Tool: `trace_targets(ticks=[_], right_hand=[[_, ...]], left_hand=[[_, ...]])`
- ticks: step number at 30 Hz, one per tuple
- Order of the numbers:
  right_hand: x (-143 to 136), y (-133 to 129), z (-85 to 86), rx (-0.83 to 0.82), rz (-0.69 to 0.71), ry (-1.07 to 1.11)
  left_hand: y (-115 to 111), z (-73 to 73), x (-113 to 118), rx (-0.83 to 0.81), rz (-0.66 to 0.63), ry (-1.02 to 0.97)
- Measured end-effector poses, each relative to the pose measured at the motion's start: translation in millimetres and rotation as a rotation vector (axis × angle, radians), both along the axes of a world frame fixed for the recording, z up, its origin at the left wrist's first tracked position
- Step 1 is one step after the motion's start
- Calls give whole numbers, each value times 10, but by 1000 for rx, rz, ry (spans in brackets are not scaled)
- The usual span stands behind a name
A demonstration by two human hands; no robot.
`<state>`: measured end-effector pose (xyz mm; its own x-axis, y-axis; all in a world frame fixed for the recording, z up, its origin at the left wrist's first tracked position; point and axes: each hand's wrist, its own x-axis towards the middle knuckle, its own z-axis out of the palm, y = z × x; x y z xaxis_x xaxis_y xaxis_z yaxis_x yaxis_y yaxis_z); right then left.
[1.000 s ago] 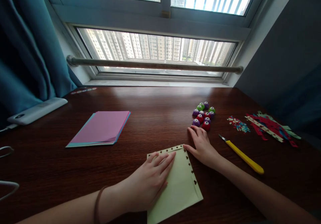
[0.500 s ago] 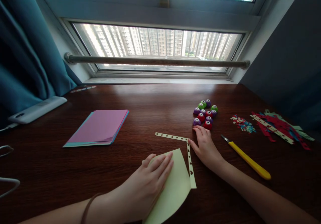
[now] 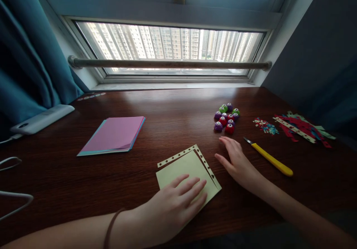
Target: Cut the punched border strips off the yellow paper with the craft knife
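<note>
A pale yellow-green sheet of paper [image 3: 178, 167] lies askew on the brown table. My left hand [image 3: 178, 204] rests on its lower part with fingers spread. Along the sheet's upper and right edges runs an L-shaped border strip [image 3: 205, 160] of the same colour, punched with stars and hearts. A narrow dark gap separates it from the sheet for most of its length. My right hand [image 3: 237, 161] hovers or rests just right of the strip, fingers apart and holding nothing. Beyond its fingertips stand several small purple, red and green paper punches [image 3: 226, 118].
Right of my right hand lies a yellow-handled craft knife [image 3: 272, 159]. Farther right are paper confetti [image 3: 266, 126] and a heap of paper strips [image 3: 302, 127]. Coloured sheets [image 3: 114, 133] are stacked at left, near a white device [image 3: 44, 118] and a white cable [image 3: 16, 194].
The yellow-green sheet has turned and flattened, its corner now tucked against the strip's inner corner. The strip has tilted with it. My right hand has drawn away from the strip, to the right.
</note>
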<state>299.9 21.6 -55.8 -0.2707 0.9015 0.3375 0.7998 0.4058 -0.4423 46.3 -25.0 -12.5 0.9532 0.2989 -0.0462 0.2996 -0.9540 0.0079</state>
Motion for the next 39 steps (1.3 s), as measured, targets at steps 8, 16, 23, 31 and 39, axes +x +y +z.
trace_targets(ticks=[8, 16, 23, 31, 39], right_hand=[[-111, -669, -115, -59, -122, -241], [-35, -563, -191, -4, -143, -77], [23, -376, 9, -25, -133, 177], [-292, 585, 230, -207, 21, 201], [-410, 880, 154, -354, 42, 132]], left_hand=[[-80, -60, 51, -107, 56, -72], [-121, -66, 11, -94, 55, -81], [-87, -102, -7, -90, 1, -141], [-78, -101, -12, -109, -39, -165], [-67, -80, -39, -131, -30, -151]])
